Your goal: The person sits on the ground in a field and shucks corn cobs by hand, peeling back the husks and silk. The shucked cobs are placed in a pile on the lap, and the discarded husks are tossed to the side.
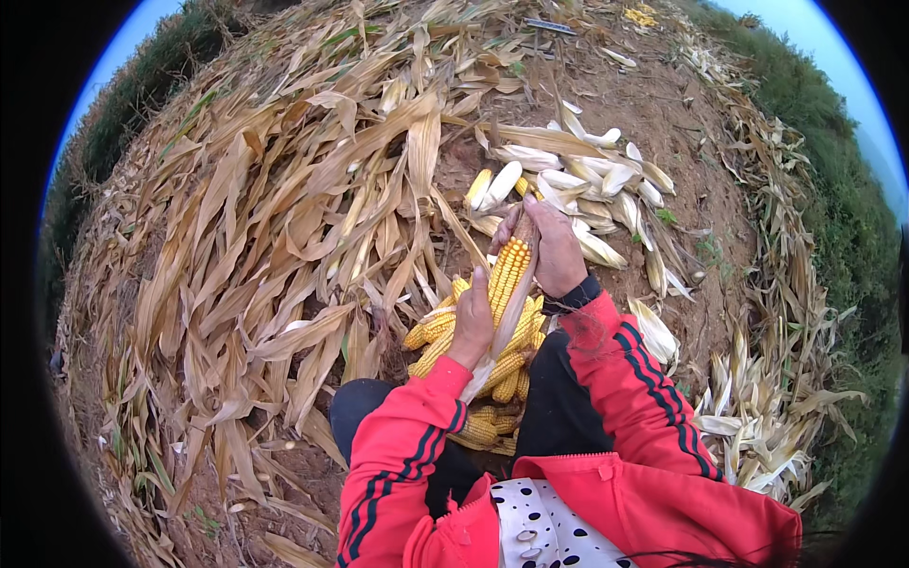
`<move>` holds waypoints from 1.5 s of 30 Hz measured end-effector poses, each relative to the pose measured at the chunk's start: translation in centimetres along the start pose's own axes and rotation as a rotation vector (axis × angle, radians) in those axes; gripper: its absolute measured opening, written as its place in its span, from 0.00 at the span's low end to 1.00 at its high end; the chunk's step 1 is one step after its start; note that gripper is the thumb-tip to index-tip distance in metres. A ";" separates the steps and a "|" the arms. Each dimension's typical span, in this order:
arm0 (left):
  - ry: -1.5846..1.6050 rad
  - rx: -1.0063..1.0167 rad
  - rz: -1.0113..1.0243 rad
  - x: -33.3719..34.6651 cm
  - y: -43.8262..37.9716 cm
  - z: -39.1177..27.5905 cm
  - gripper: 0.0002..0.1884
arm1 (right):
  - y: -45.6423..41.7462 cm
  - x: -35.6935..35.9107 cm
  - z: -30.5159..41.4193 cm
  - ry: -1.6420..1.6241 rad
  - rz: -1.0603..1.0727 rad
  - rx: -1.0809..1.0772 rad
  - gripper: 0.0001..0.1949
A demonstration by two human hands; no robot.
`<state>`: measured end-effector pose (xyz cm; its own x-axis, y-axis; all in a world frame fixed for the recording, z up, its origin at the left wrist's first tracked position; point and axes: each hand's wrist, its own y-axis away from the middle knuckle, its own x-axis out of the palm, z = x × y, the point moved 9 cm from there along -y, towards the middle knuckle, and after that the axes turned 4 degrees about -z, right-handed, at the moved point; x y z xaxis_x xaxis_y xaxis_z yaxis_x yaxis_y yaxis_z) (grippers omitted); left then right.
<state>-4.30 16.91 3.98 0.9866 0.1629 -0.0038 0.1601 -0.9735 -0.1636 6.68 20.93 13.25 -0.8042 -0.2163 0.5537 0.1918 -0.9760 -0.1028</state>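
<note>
Between my hands is an ear of corn (508, 275), tilted, its yellow kernels bare along the middle. My right hand (557, 250) grips its upper end, where husk still covers it. A peeled strip of pale husk (513, 316) hangs along the ear's right side. With the thumb pointing up, my left hand (471, 328) wraps the lower end; the hand hides part of that end. Right below lies a pile of husked corn ears (505, 369) on the ground between my knees.
Past my right hand lies a heap of corn ears in pale husks (589, 174). Dry corn stalks and leaves (284, 213) cover the ground at left. Loose empty husks (756, 433) lie at right on the reddish soil (678, 121). More yellow ears (640, 15) sit far off.
</note>
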 end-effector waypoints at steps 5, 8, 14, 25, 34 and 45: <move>0.025 -0.213 0.095 -0.2 -0.2 4.2 0.33 | -0.2 -1.4 -1.0 -0.106 -0.170 0.062 0.19; 0.191 -0.380 0.242 1.1 0.5 4.2 0.29 | -1.1 -4.2 -3.9 -0.384 -0.257 0.132 0.18; 0.676 -0.501 0.177 2.1 1.5 2.2 0.28 | 0.7 -3.3 -4.1 -0.575 -0.333 -0.026 0.14; 0.518 -0.538 0.037 1.3 1.3 4.6 0.27 | 2.4 -2.9 -0.6 0.361 -0.490 -0.581 0.03; 0.579 -0.557 0.053 2.0 1.4 4.1 0.26 | 2.5 -4.9 -2.3 0.010 -0.526 -0.401 0.04; 0.661 -0.505 0.143 2.5 2.0 -0.3 0.33 | 2.2 -3.1 -0.8 0.163 -0.458 -0.498 0.04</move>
<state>-1.52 15.32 3.89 0.7879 0.0583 0.6131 -0.1283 -0.9581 0.2560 9.17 19.45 10.67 -0.8240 0.2574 0.5048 -0.4368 -0.8560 -0.2766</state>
